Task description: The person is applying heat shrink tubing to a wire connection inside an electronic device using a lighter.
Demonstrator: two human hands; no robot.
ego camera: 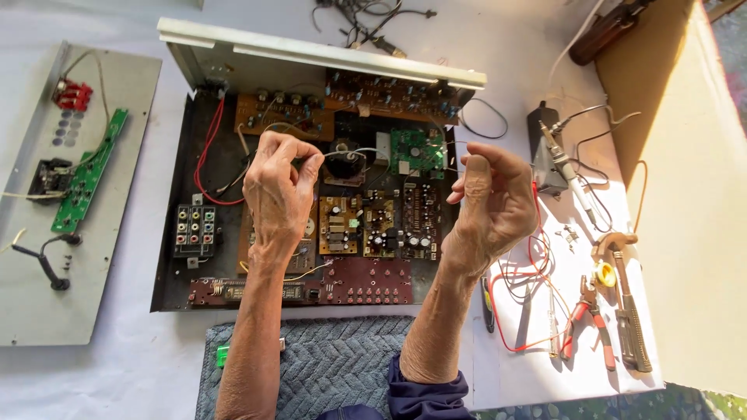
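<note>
Surface: I see a white-covered bench [140,365] in hard sun, a cardboard sheet [685,233] along its right edge.
Near: a grey towel [334,365] lies at the front edge, both forearms over it; a small green piece [222,355] sits just beside its left corner.
Left hand [278,194]: fingers pressed together, pinching a thin pale wire [346,153] at thumb and forefinger, above the open chassis [167,257].
Right hand [492,204]: half curled, fingertips drawn in; I cannot tell whether it grips the wire's other end.
Wire: it runs from the left pinch toward the middle boards, slightly arched.
Handling, my judgement: keep the pinch near the wire's end, hold it taut and clear of the red leads [206,155].
Right of chassis: pliers [591,323], a hammer [626,311], a probe [564,167], and loose red wire [517,288].
Left: a grey panel [31,311] carrying a green strip board [85,175] and a red block [72,95].
Labels: none I can pick out; a green square board [416,150] sits mid-chassis.
Far: a raised lid [319,54], with black cables [366,19] beyond.
</note>
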